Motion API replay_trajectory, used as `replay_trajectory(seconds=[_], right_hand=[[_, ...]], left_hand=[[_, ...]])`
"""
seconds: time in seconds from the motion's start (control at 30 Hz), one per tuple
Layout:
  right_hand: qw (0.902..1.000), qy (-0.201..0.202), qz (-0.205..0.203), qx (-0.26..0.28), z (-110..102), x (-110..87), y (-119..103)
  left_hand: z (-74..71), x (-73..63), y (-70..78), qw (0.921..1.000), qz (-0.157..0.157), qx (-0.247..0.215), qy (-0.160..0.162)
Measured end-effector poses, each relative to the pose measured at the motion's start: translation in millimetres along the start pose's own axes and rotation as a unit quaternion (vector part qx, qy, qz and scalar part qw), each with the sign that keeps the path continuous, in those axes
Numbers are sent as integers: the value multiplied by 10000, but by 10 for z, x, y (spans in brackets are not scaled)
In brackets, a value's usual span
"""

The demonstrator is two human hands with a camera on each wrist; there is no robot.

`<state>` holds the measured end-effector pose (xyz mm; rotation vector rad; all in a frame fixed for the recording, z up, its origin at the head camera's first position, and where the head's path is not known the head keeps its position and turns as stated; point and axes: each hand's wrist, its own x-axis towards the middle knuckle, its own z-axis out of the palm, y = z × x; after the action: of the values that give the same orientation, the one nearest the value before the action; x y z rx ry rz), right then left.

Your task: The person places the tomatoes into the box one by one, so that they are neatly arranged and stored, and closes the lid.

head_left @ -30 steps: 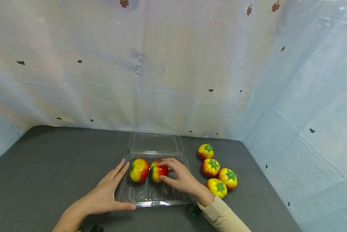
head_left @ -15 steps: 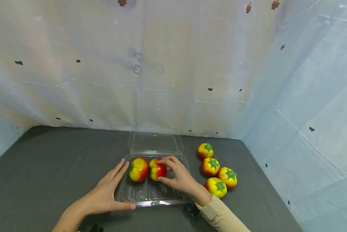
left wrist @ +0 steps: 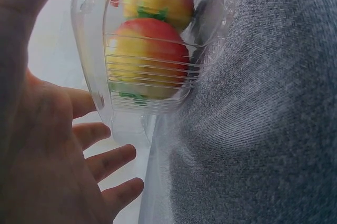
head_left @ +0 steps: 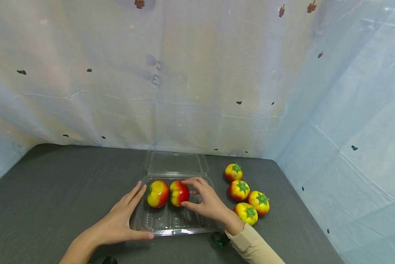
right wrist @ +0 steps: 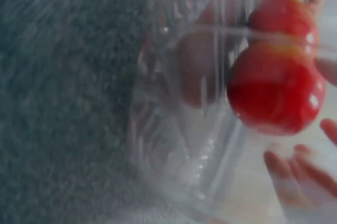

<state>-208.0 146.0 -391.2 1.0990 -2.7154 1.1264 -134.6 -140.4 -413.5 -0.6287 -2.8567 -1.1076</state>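
A clear plastic clamshell box (head_left: 164,231) lies with its lid (head_left: 176,163) folded back. Two red-and-yellow tomatoes are in it on their sides, the left tomato (head_left: 158,194) and the right tomato (head_left: 179,193). My left hand (head_left: 120,220) is spread round the box's left front corner, thumb along the front rim. In the left wrist view its fingers (left wrist: 113,162) are straight beside the box wall. My right hand (head_left: 206,201) hovers over the box's right half, fingers loosely bent at the right tomato's side. The right wrist view shows its fingers (right wrist: 281,169) apart from the tomato (right wrist: 276,90).
Several more tomatoes stand stem up right of the box, such as the farthest tomato (head_left: 233,172) and the nearest tomato (head_left: 246,213), which is close to my right wrist. A dark grey table (head_left: 69,183) bears everything. A pale curtain (head_left: 191,73) hangs behind it.
My right hand's fingers have loosened from the right tomato and drawn slightly to the right. That tomato shifted a little left earlier and now sits still. The left hand keeps its place.
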Motion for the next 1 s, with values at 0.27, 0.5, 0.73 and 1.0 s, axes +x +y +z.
replay_trajectory(seconds=[0.27, 0.5, 0.73, 1.0], right_hand=[[9998, 201, 13, -35, -68, -57, 22], [9982, 571, -162, -59, -165, -134, 64], [9961, 879, 101, 39, -274, -223, 139], [9935, 1127, 125, -68, -384, -296, 211]], left_hand=[[-15, -9, -2, 10000, 29, 79, 24], [-7, 0, 4, 10000, 15, 55, 23], [1, -3, -5, 10000, -35, 51, -2], [9, 2, -10, 10000, 13, 35, -4]])
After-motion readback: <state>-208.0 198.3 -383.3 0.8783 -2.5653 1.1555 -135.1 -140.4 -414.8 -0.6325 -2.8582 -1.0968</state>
